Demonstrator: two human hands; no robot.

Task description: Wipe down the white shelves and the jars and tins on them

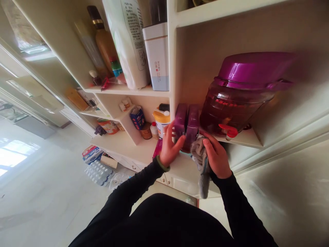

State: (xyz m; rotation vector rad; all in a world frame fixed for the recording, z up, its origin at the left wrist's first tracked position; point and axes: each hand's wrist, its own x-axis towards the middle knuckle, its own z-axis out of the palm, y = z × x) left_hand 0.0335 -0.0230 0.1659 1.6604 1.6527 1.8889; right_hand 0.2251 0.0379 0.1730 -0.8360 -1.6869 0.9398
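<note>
My right hand (217,155) is shut on a grey cloth (202,164), which hangs down below it and presses against the shelf's contents. Its fingers sit close to the red spigot (228,130) of a large glass jar of dark red liquid (231,111) with a purple lid (254,70). My left hand (168,145) is open, fingers spread, right beside a pair of purple boxes (186,123). The lower part of those boxes is hidden behind my hands.
A cream shelf unit (123,151) holds a yellow-lidded tub (161,122), a white tin (156,56), a large printed pouch (127,41) and a brown bottle (104,43). Bottled water packs (99,171) stand on the floor at lower left.
</note>
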